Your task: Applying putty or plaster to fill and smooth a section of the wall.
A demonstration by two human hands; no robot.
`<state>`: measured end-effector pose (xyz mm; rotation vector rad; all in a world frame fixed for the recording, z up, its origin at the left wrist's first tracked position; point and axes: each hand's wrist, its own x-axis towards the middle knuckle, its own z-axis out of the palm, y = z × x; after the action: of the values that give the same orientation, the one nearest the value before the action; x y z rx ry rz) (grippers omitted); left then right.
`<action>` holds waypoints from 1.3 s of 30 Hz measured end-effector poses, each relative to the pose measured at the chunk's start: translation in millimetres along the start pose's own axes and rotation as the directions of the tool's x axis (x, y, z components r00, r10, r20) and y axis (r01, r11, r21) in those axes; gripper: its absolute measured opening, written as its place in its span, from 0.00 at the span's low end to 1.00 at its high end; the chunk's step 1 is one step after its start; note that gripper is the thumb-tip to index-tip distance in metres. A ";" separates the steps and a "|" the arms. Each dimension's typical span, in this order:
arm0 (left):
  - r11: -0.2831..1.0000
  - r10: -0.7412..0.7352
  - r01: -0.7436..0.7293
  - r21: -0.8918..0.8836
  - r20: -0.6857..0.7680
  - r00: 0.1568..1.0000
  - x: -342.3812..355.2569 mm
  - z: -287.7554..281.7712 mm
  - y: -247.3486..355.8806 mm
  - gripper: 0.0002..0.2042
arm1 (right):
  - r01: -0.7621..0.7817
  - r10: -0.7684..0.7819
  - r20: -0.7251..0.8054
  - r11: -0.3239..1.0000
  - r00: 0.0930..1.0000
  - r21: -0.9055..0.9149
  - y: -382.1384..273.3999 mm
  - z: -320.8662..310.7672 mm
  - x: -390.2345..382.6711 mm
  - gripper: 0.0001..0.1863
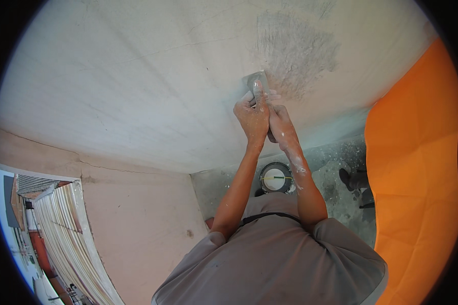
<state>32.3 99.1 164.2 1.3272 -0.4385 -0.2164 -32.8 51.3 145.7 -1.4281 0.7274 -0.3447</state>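
Note:
Both hands are raised together against the pale plastered wall, just below a rough grey patch. My left hand grips a small flat grey scraper, its thumb lying along the blade, which touches the wall. My right hand is closed and pressed against the left one at the tool, its grip mostly hidden. White powder coats fingers and forearm.
A round bucket with white material stands on the grey, spattered floor below. An orange sheet fills the right side, beside a dark shoe and leg. A cracked side wall and an opening with pale slats are left.

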 end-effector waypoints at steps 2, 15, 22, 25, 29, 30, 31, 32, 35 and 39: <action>1.000 0.003 -0.003 -0.014 0.007 1.000 4.6 -1.6 0.5 0.25 | -0.006 0.006 0.016 0.999 1.000 0.039 -12.6 0.8 0.9 0.34; 0.997 0.073 -0.072 -0.034 0.033 0.997 9.8 -2.0 10.0 0.24 | 0.066 -0.064 -0.023 0.994 0.998 0.085 -9.7 6.0 3.1 0.34; 1.000 0.024 -0.024 -0.003 0.026 0.999 7.0 -2.1 11.3 0.23 | 0.001 0.004 -0.033 0.992 0.999 0.128 -14.8 7.8 -2.6 0.26; 0.998 0.035 -0.034 -0.043 0.037 0.999 7.2 -4.3 10.3 0.24 | 0.022 -0.026 0.022 0.986 0.999 0.164 -16.9 6.6 -4.0 0.27; 0.995 -0.023 0.023 0.093 0.002 1.000 5.2 -13.9 -18.6 0.25 | -0.061 0.064 -0.023 0.990 0.998 0.125 -3.7 16.1 -7.4 0.28; 0.995 -0.026 0.027 0.098 -0.006 1.000 5.0 -15.7 -16.4 0.25 | -0.072 0.075 -0.012 0.985 0.997 0.154 -5.4 16.6 -10.7 0.27; 0.997 -0.003 0.002 0.073 0.017 1.000 7.4 -15.9 -14.1 0.25 | -0.084 0.086 -0.002 0.979 0.996 0.184 -5.2 17.4 -12.8 0.27; 0.999 0.021 -0.023 0.047 0.039 0.999 8.8 -16.3 -12.0 0.25 | -0.092 0.092 0.007 0.979 0.996 0.184 -2.4 18.6 -11.6 0.27; 1.000 0.000 -0.001 0.018 0.042 0.999 5.8 -10.1 4.5 0.25 | -0.033 0.036 -0.012 0.985 0.999 0.170 -1.2 14.2 -4.5 0.27; 0.995 0.054 -0.056 0.078 0.033 0.998 14.8 -4.5 24.5 0.24 | 0.040 -0.040 -0.005 0.977 0.999 0.208 -18.9 12.6 3.6 0.25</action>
<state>45.2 103.0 189.8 1.3886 -0.5136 -0.1754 -18.3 56.1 162.8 -1.2456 0.6439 -0.4403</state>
